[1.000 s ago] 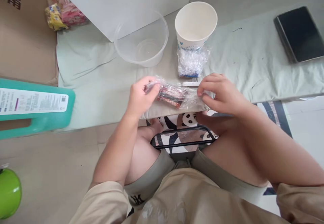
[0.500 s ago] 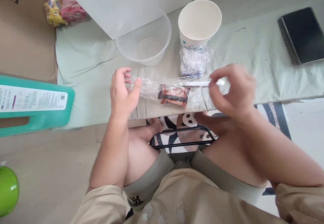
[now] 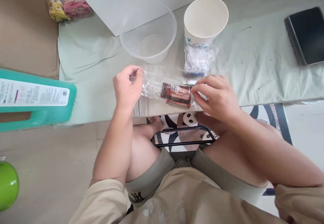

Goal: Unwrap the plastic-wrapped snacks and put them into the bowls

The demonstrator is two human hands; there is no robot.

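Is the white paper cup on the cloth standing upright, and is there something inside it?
The paper cup stands upright, mouth up, on the cloth. It looks empty: only bare white inner wall and bottom show.

On the desk (image 3: pixel 253 65), a plastic bowl (image 3: pixel 149 35) sits left of a paper cup (image 3: pixel 205 20), with a crumpled wrapper (image 3: pixel 199 59) just before the cup. Nearer the edge lies a snack packet (image 3: pixel 176 94), between the left hand (image 3: pixel 127 87) and right hand (image 3: pixel 216 95). A phone (image 3: pixel 307 35) lies far right.

A pale green cloth (image 3: pixel 101 82) carries a clear bowl (image 3: pixel 149 35), paper cup (image 3: pixel 205 20) and tablet (image 3: pixel 306 35).
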